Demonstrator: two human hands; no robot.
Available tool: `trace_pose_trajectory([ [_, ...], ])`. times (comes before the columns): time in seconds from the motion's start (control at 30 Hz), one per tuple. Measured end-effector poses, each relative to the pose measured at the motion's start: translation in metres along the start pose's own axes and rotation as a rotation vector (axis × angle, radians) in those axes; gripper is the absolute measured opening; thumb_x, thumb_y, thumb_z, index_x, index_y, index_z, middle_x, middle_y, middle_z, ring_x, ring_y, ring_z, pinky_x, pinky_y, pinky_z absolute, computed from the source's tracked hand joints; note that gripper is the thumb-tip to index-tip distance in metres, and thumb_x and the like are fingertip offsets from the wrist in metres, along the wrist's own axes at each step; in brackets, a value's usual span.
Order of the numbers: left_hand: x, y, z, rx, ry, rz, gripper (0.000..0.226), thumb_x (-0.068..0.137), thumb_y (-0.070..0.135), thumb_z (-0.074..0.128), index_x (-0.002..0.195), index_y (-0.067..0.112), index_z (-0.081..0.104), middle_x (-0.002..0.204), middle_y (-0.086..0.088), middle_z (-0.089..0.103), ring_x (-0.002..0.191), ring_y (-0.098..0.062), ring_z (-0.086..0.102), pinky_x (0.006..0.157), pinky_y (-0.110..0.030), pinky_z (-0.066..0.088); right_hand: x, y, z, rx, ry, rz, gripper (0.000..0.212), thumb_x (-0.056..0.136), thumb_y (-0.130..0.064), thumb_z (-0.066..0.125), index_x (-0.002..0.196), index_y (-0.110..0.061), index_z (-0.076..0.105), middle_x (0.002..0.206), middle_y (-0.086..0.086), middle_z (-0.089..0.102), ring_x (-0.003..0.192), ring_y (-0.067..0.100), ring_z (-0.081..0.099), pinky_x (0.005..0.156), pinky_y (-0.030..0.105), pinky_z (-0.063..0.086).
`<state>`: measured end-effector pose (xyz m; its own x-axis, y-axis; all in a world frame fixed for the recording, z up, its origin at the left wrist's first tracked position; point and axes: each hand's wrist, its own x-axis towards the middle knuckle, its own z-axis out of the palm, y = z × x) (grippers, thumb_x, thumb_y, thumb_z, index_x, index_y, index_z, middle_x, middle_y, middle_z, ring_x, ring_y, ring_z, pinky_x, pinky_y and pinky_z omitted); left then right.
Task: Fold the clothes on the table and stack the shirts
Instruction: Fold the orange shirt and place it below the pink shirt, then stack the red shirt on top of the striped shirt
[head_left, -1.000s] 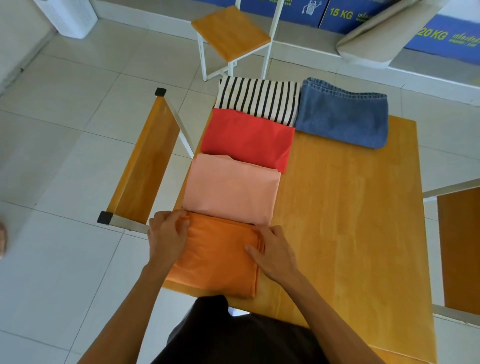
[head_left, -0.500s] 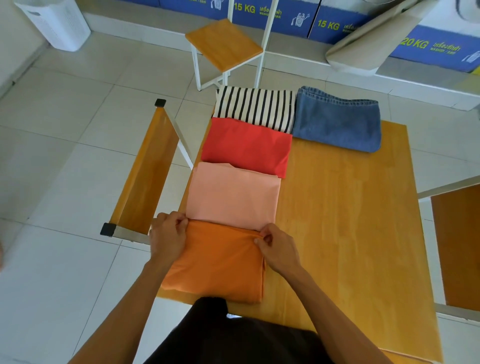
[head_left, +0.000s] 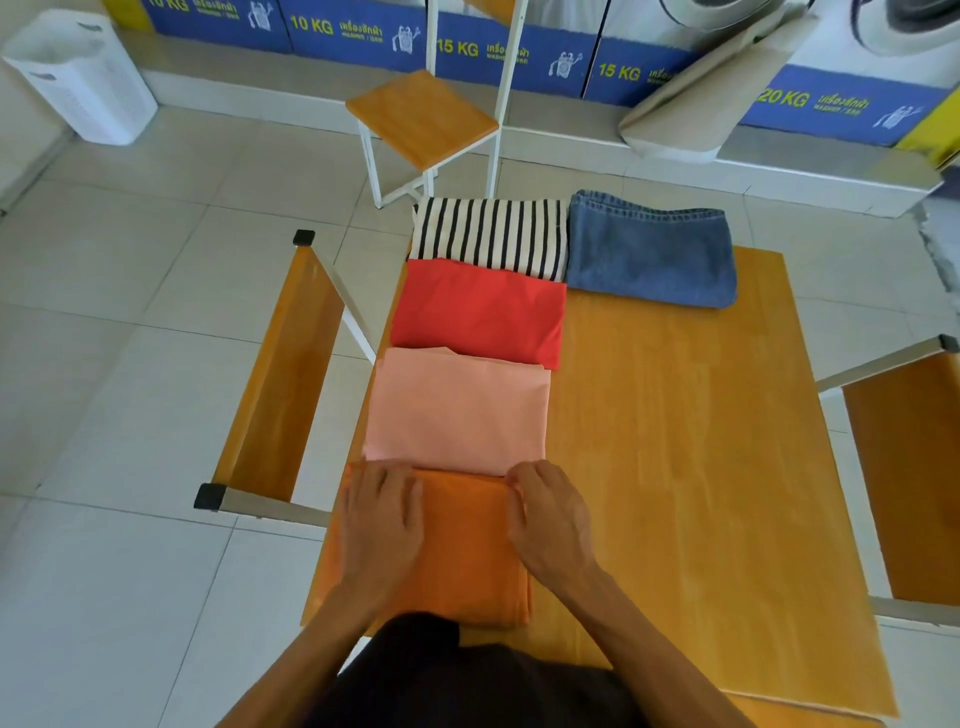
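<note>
A folded orange shirt (head_left: 467, 551) lies at the near left edge of the wooden table (head_left: 675, 467). My left hand (head_left: 382, 514) lies flat on its left side, fingers spread. My right hand (head_left: 550, 519) grips its far right corner, fingers curled on the cloth. Beyond it in a row lie a folded pink shirt (head_left: 457, 410), a folded red shirt (head_left: 478, 312) and a folded black-and-white striped shirt (head_left: 488, 236). Folded blue jeans (head_left: 649, 249) lie to the right of the striped shirt.
Wooden chairs stand at the table's left (head_left: 280, 374), right (head_left: 904, 467) and far side (head_left: 421, 117). A white laundry basket (head_left: 78, 78) stands on the tiled floor at the far left. Blue-fronted washing machines (head_left: 519, 52) line the back wall.
My left hand has slid from the orange shirt's far left corner onto its top and flattened. My right hand has moved up to the far right corner. The camera has tilted up.
</note>
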<state>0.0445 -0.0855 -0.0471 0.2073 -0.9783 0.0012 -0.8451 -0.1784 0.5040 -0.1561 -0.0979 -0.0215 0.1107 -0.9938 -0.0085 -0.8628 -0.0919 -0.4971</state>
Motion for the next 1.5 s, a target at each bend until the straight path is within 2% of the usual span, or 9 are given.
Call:
trace_pose_trajectory([
  [0.1,-0.018,0.003,0.018,-0.038,-0.031,0.082,0.019,0.086,0.023,0.066,0.103,0.017,0.062,0.104,-0.011,0.067,0.091,-0.031,0.065,0.085,-0.05,0.05,-0.008,-0.011,0.019,-0.003,-0.071,-0.106,0.01,0.086,-0.018,0.06,0.094,-0.016,0.066,0.098,0.001,0.065,0.088,0.023,0.06,0.073,0.037,0.051],
  [0.2,-0.009,-0.004,0.023,-0.06,-0.085,0.033,0.019,0.091,0.031,0.055,0.103,0.018,0.063,0.111,-0.009,0.062,0.1,-0.027,0.059,0.093,-0.048,0.05,-0.013,-0.005,0.034,-0.031,-0.094,-0.129,0.014,0.092,-0.026,0.057,0.102,-0.023,0.067,0.11,-0.004,0.064,0.102,0.02,0.058,0.086,0.035,0.045],
  [0.47,0.006,-0.032,0.02,0.003,-0.088,-0.024,0.031,0.094,0.042,0.038,0.103,0.021,0.06,0.118,-0.007,0.059,0.108,-0.025,0.054,0.099,-0.044,0.043,-0.011,0.018,0.03,-0.046,-0.091,-0.012,0.017,0.098,-0.026,0.053,0.106,-0.026,0.068,0.121,-0.009,0.06,0.111,0.019,0.052,0.089,0.037,0.044],
  [0.6,0.008,-0.028,0.022,0.0,-0.082,-0.043,0.029,0.098,0.038,0.036,0.104,0.019,0.058,0.12,-0.01,0.059,0.113,-0.03,0.053,0.103,-0.05,0.04,-0.007,0.014,0.028,0.1,-0.104,0.069,0.017,0.095,-0.019,0.057,0.102,-0.025,0.072,0.116,-0.01,0.061,0.108,0.02,0.049,0.091,0.038,0.044],
  [0.73,0.011,-0.023,0.019,0.028,-0.106,-0.09,0.046,0.094,0.044,0.026,0.113,0.016,0.057,0.129,-0.013,0.056,0.122,-0.036,0.049,0.107,-0.055,0.038,-0.007,0.013,0.028,0.169,-0.09,0.122,0.016,0.092,-0.018,0.061,0.098,-0.027,0.073,0.112,-0.012,0.061,0.102,0.019,0.048,0.09,0.035,0.043],
  [1.07,0.011,-0.024,0.02,0.022,-0.139,-0.112,0.043,0.096,0.045,0.026,0.114,0.017,0.053,0.131,-0.013,0.055,0.126,-0.038,0.046,0.108,-0.055,0.034,-0.006,0.012,0.025,0.177,-0.137,0.16,0.018,0.091,-0.015,0.061,0.099,-0.026,0.073,0.113,-0.009,0.061,0.105,0.02,0.05,0.095,0.031,0.04],
  [1.2,0.015,-0.022,0.015,-0.057,-0.125,-0.098,0.025,0.1,0.035,0.037,0.105,0.02,0.056,0.122,-0.008,0.059,0.116,-0.029,0.051,0.105,-0.05,0.041,-0.003,0.011,0.022,0.175,-0.183,0.171,0.018,0.092,-0.015,0.06,0.1,-0.024,0.074,0.114,-0.007,0.061,0.107,0.02,0.05,0.096,0.027,0.037],
  [1.3,0.025,-0.02,0.006,-0.213,-0.114,-0.12,0.012,0.098,0.03,0.048,0.095,0.024,0.058,0.103,0.002,0.063,0.095,-0.016,0.057,0.09,-0.039,0.051,0.003,0.01,0.015,0.198,-0.238,0.188,0.02,0.092,-0.012,0.059,0.1,-0.021,0.075,0.112,-0.005,0.066,0.107,0.018,0.055,0.098,0.03,0.041],
  [1.5,0.055,-0.012,-0.016,-0.374,-0.064,-0.2,0.01,0.096,0.034,0.053,0.099,0.026,0.057,0.098,0.009,0.06,0.088,-0.01,0.056,0.081,-0.025,0.046,0.017,0.016,-0.007,0.259,-0.097,0.3,0.023,0.093,-0.009,0.056,0.106,-0.016,0.073,0.111,0.002,0.071,0.101,0.016,0.061,0.087,0.027,0.049],
])
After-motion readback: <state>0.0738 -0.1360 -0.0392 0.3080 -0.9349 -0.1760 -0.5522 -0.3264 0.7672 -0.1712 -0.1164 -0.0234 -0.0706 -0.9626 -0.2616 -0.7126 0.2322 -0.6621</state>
